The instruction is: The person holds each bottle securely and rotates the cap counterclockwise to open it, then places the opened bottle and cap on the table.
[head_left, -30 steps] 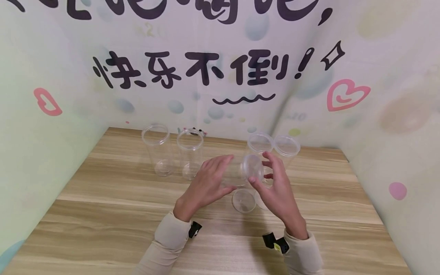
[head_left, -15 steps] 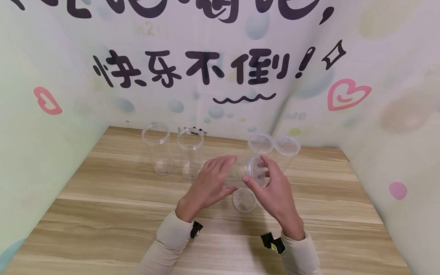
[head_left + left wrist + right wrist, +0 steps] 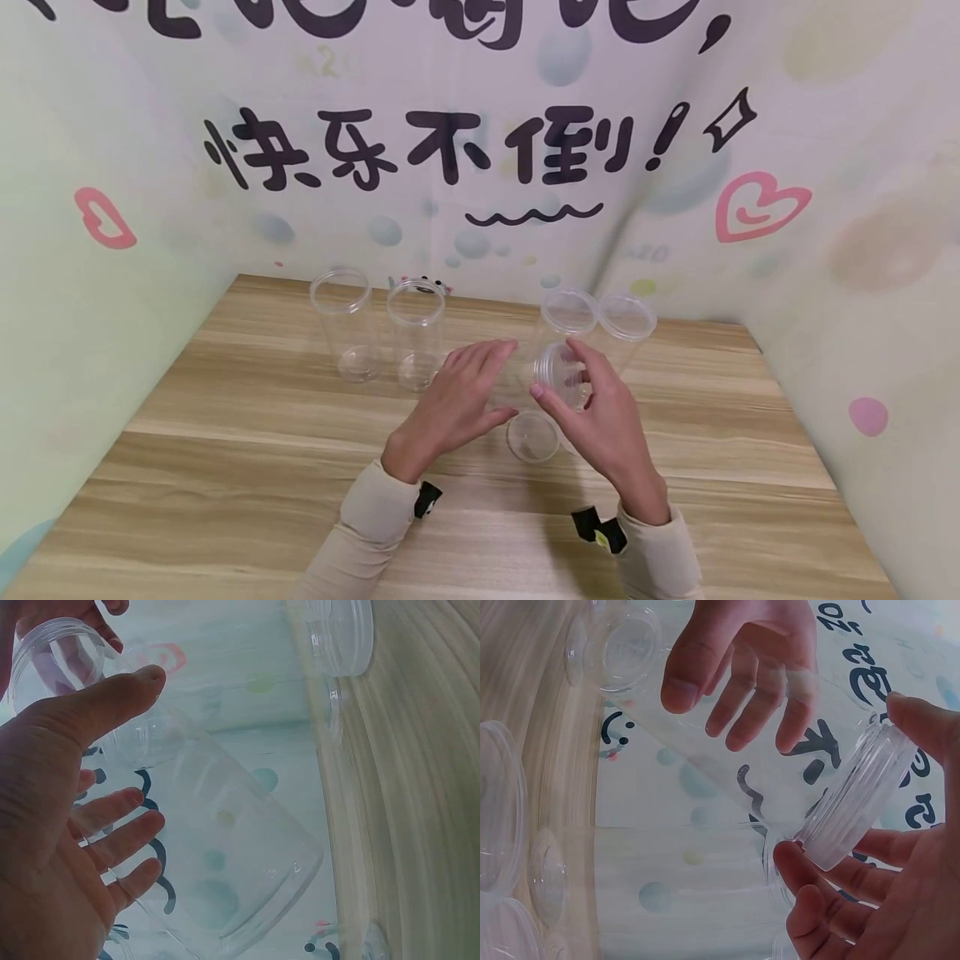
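Note:
A clear plastic jar (image 3: pixel 225 847) lies tilted in the air between the hands, with its base to the left in the head view. My left hand (image 3: pixel 457 400) grips its body, thumb on one side and fingers round the other. At the mouth end is a ridged clear lid (image 3: pixel 862 795), which my right hand (image 3: pixel 603 417) holds by the rim between thumb and fingers. The lid sits at the jar's mouth; how tightly it is fitted I cannot tell. Below the hands, a round clear lid (image 3: pixel 532 437) lies on the table, and another is partly hidden behind the right hand.
Two open-looking clear jars, the far-left jar (image 3: pixel 341 329) and its neighbour (image 3: pixel 416 333), stand upright at the back. Behind my right hand stand two more, a nearer jar (image 3: pixel 568 312) and a right-hand jar (image 3: pixel 627 318), close together. A printed cloth wall (image 3: pixel 420 242) borders the wooden table (image 3: pixel 247 467).
My right hand has shifted slightly left, its fingers coming closer round the lid. The lid has turned so that its ridged side shows more. The left hand has barely moved.

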Motion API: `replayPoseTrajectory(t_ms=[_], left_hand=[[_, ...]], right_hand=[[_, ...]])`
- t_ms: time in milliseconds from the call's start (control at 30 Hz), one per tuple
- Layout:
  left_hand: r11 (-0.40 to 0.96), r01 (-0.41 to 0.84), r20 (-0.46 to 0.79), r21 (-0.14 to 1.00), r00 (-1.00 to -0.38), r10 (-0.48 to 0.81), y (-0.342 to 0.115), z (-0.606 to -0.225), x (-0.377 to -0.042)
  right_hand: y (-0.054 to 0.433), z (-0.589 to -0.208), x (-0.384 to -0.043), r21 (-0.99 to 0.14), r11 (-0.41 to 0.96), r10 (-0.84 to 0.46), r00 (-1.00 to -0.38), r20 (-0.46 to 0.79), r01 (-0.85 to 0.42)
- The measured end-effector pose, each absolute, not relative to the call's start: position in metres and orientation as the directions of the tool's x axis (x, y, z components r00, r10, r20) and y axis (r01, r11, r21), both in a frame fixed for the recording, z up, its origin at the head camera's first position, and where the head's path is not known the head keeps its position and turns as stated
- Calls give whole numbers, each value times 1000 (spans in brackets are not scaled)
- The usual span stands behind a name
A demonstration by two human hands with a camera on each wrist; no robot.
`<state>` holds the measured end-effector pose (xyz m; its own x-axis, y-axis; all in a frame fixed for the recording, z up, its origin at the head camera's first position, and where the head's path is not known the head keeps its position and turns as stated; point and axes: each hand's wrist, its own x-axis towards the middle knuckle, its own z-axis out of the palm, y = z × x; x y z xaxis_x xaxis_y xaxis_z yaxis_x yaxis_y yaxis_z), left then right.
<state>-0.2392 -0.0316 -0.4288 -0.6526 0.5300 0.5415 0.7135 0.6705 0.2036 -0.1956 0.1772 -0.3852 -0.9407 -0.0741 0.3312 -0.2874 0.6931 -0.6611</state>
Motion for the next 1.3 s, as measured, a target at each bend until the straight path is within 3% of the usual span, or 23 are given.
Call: replayPoseTrajectory(t_ms=[700, 1067, 1300], left_hand=[[673, 691, 495, 264, -696, 521, -33, -430, -239], [642, 658, 494, 393, -740, 456, -34, -431, -243], [637, 586, 454, 501, -805, 382, -34, -430, -243]], right_hand=[[179, -385, -197, -707, 629, -69, -929, 363, -323], [182, -382, -197, -731, 586, -86, -924, 372, -349], [183, -380, -194, -784, 522, -104, -938, 331, -335]])
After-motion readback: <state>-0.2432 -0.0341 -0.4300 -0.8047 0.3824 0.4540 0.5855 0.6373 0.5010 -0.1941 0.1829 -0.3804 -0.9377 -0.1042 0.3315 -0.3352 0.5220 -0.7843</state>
